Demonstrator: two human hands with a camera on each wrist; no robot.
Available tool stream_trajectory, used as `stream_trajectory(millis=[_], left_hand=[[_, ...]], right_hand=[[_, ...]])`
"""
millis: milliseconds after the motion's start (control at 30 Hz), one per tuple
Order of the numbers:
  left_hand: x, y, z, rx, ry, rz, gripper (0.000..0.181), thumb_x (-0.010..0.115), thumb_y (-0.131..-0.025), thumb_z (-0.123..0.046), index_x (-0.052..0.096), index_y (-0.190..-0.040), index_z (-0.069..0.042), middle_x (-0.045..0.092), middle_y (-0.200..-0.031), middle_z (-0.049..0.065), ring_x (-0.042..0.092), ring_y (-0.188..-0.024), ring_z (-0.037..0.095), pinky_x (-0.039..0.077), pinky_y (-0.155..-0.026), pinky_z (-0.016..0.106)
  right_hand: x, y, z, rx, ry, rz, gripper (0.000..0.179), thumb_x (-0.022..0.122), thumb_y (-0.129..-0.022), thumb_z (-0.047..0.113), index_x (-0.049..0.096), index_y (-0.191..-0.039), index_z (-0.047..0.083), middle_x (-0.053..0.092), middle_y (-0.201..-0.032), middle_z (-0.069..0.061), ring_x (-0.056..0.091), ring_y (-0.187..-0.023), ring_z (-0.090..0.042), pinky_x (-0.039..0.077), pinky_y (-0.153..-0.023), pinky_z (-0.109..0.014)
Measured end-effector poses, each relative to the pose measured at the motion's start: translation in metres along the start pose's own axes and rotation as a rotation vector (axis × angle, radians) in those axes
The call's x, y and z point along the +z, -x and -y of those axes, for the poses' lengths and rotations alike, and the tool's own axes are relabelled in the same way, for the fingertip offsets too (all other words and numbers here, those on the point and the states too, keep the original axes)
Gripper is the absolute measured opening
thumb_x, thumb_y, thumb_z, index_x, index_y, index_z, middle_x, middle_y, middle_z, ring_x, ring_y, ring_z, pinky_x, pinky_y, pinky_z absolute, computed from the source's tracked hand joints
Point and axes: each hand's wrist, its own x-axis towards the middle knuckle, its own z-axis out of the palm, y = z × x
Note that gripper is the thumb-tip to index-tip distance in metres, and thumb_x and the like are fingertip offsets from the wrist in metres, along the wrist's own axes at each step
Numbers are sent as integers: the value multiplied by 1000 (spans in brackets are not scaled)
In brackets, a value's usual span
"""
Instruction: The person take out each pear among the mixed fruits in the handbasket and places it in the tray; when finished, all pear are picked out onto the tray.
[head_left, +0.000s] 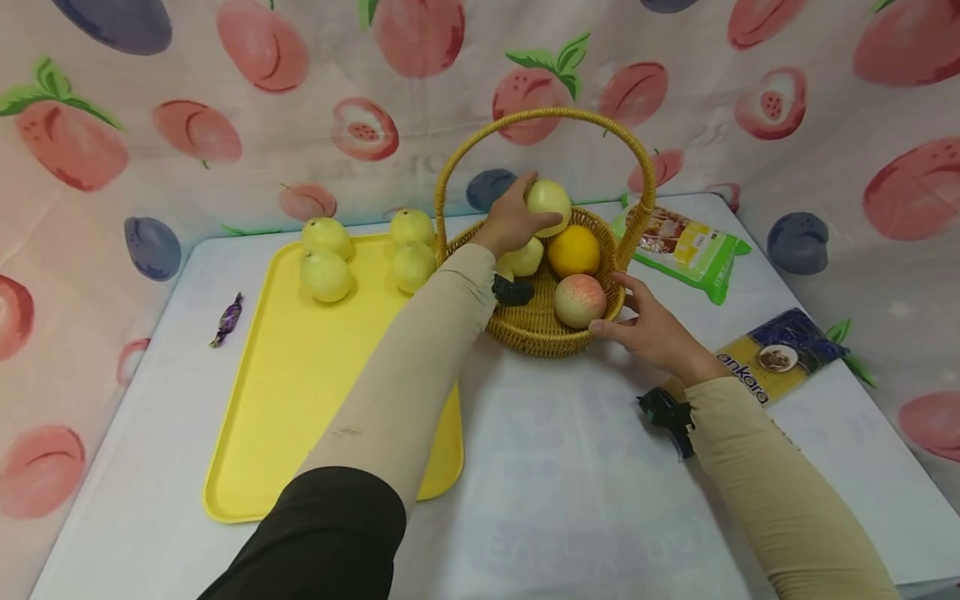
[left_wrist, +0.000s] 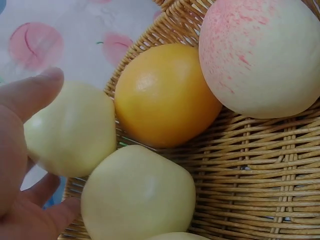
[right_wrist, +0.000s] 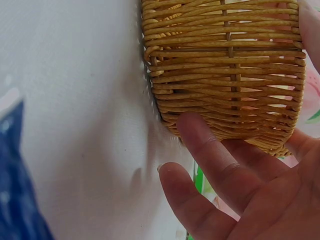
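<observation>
My left hand (head_left: 512,218) reaches over the back of a wicker basket (head_left: 543,340) with an arched handle. It holds a pale yellow pear (head_left: 551,204) at the back rim; the left wrist view shows thumb and fingers around this pear (left_wrist: 75,132). Just below lies another pale pear (head_left: 527,258), next to an orange (head_left: 574,250) and a pink-speckled peach (head_left: 580,301). At the basket's right side my right hand (head_left: 647,327) grips the rim, thumb on top. In the right wrist view its fingers (right_wrist: 215,155) lie along the outer wicker wall.
A yellow tray (head_left: 300,400) on the left carries several pale pears (head_left: 327,275) at its far end. Left of it lies a purple-wrapped candy (head_left: 227,320). To the right are a green snack bag (head_left: 686,246) and an "ankara" packet (head_left: 780,354). A fruit-print cloth hangs behind.
</observation>
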Motion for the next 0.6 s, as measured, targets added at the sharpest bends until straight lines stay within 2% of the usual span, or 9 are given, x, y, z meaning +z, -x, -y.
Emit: stream_trajectory(millis=[200, 300, 433, 600], left_hand=[[5, 0, 3, 17, -23, -69, 77, 71, -95, -35, 30, -159, -21, 28, -157, 12, 43, -133, 26, 46, -98, 35], [7, 0, 4, -5, -34, -79, 78, 72, -94, -36, 31, -158, -20, 25, -156, 15, 43, -130, 27, 46, -97, 35], [10, 1, 2, -14, -22, -59, 77, 72, -94, -31, 30, -158, -19, 28, -156, 12, 46, -127, 26, 47, -95, 36], [14, 5, -4, 78, 2, -26, 77, 73, -94, -20, 29, -157, -17, 39, -152, 7, 50, -124, 23, 48, -93, 37]], right_hand=[[2, 0, 0, 1, 7, 4, 106, 69, -90, 55, -2, -162, 22, 16, -160, -31, 41, -134, -47, 32, -107, -65], [3, 0, 0, 0, 4, 6, 106, 69, -90, 55, -2, -162, 23, 16, -160, -31, 41, -135, -47, 32, -107, -65], [3, -1, 0, 1, 0, 10, 107, 69, -89, 56, -2, -162, 23, 15, -160, -31, 40, -135, -47, 32, -107, -65], [0, -1, -1, -11, -8, 3, 106, 69, -91, 54, -2, -162, 23, 16, -160, -31, 41, -134, -46, 33, -106, -65]])
